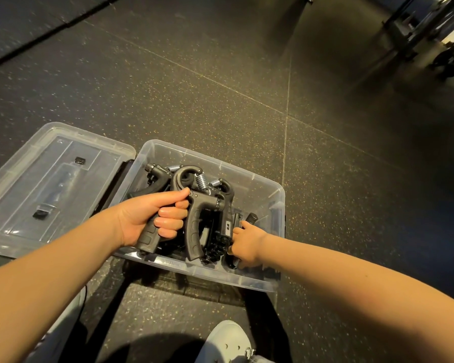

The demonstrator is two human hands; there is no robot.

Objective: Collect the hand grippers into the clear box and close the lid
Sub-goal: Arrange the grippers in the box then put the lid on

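Left hand [152, 218]: fingers curled round one handle of a black hand gripper [194, 231], thumb pressed on its upper part. The item is held upright over the middle of the clear box [278, 195], its free handle pointing down and near, its coil spring at the far top.

Right hand [247, 244]: reaches into the near right part of the box, among the pile. Its fingers are hidden behind the held gripper, so I cannot tell whether it grips anything; a short spring end shows just under it.

Other hand grippers [157, 176]: several, black with metal springs, heaped inside the box, mostly in its left and middle part.

Clear box: open-topped, standing on the floor [220, 87], which is dark, speckled and in tiles.

Lid [50, 184]: clear, with two small black catches, lying flat on the floor just left of the box, its far right corner close against the box rim.

White shoe [228, 339]: near edge of view, below the box.

Metal frame [430, 35]: far right corner, blurred.
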